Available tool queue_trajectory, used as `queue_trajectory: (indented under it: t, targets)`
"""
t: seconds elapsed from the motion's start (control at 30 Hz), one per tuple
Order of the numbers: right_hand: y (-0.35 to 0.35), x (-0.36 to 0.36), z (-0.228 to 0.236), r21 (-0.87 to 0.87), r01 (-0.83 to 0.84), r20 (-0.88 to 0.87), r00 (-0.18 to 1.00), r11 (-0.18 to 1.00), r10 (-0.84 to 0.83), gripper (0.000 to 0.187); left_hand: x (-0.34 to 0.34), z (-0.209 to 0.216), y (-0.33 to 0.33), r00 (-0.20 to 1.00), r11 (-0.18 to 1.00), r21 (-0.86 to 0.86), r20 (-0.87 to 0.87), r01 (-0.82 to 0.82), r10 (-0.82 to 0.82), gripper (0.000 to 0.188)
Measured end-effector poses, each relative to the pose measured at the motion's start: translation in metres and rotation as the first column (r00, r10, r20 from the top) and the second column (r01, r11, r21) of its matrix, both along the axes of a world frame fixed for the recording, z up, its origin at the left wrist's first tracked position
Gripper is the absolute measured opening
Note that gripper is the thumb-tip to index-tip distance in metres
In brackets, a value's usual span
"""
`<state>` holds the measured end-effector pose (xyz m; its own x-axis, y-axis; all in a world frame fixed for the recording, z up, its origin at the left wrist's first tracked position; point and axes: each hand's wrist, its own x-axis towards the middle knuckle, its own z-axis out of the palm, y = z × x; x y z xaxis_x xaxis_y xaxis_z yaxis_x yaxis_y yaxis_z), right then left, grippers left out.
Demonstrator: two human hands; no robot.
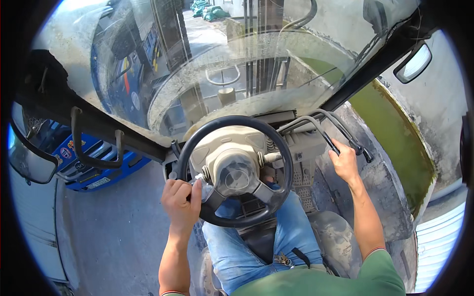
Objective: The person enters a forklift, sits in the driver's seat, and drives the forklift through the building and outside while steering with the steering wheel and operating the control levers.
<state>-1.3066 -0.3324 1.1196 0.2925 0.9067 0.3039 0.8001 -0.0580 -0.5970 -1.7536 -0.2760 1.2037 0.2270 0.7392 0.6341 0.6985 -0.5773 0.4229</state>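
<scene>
I sit behind a black steering wheel (236,119) with a worn, dusty hub. My left hand (181,200) is closed at the wheel's left rim, and something whitish and see-through shows by its thumb. Whether the fingers wrap the rim itself or a knob on it is hard to see. Off to the right of the wheel, my right hand (345,163) closes round the black grip of a bent metal control lever (316,126). Other levers (345,133) with black knobs stand just beyond that hand.
A scratched windshield (222,106) faces me, with mast rails (266,64) beyond it. At the left stands a blue truck (106,172). A trough of green water (390,133) runs along the right wall. Mirrors (414,63) flank the cab; pedals (302,190) lie below.
</scene>
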Motion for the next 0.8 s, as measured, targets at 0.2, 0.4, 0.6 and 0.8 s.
queue_trajectory:
  t: [0.2,0.4,0.6,0.8]
  targets:
    - [-0.021,0.031,-0.031,0.010,0.009,-0.082,0.997,1.000,-0.008,0.041,0.058,-0.005,0.018,0.985,0.985,0.023,0.050,-0.168,0.167,0.036]
    - [-0.013,0.037,-0.043,-0.006,0.047,-0.104,0.993,0.999,-0.048,0.041,0.070,-0.011,0.053,0.989,0.988,0.038,0.039,-0.147,0.145,0.037]
    - [0.022,0.028,-0.054,0.017,0.041,-0.074,0.996,0.999,-0.040,0.039,0.052,-0.012,0.110,0.995,0.991,0.103,0.054,-0.086,0.080,0.034]
    - [0.023,0.001,-0.036,-0.078,0.021,-0.101,0.994,0.997,-0.029,0.042,0.020,-0.008,0.109,0.994,0.985,0.136,0.033,-0.108,0.104,0.038]
